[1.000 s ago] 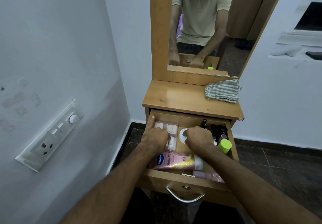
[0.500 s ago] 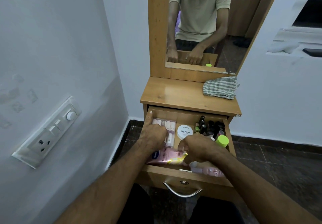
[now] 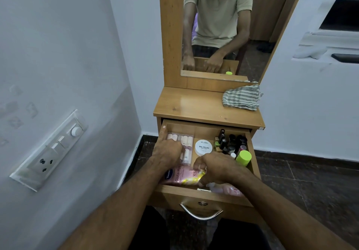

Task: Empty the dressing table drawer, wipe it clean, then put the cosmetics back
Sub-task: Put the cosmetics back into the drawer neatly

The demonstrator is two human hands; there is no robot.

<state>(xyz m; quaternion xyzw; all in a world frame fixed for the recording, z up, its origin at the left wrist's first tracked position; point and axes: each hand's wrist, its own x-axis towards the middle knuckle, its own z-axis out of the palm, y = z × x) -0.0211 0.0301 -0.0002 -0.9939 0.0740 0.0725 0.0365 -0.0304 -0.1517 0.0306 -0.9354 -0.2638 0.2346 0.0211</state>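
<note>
Head view: open wooden drawer (image 3: 252,152) full. My left hand (image 3: 168,152) rests on the clear box of pale press-on nails (image 3: 186,144), fingers curled, thumb along the drawer's left wall. My right hand (image 3: 217,167) pinches the pink Vaseline lotion tube (image 3: 182,176) near the front. Striped grey cloth (image 3: 241,98) on the tabletop.

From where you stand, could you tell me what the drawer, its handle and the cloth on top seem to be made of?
Drawer: probably laminated board with a wood-grain finish; the printed grain and glossy sheen match the tabletop.
Handle: looks like polished metal, silvery with bright reflections along its curve.
Cloth: a soft woven fabric, likely cotton, striped grey and white, lying crumpled in folds.
</note>
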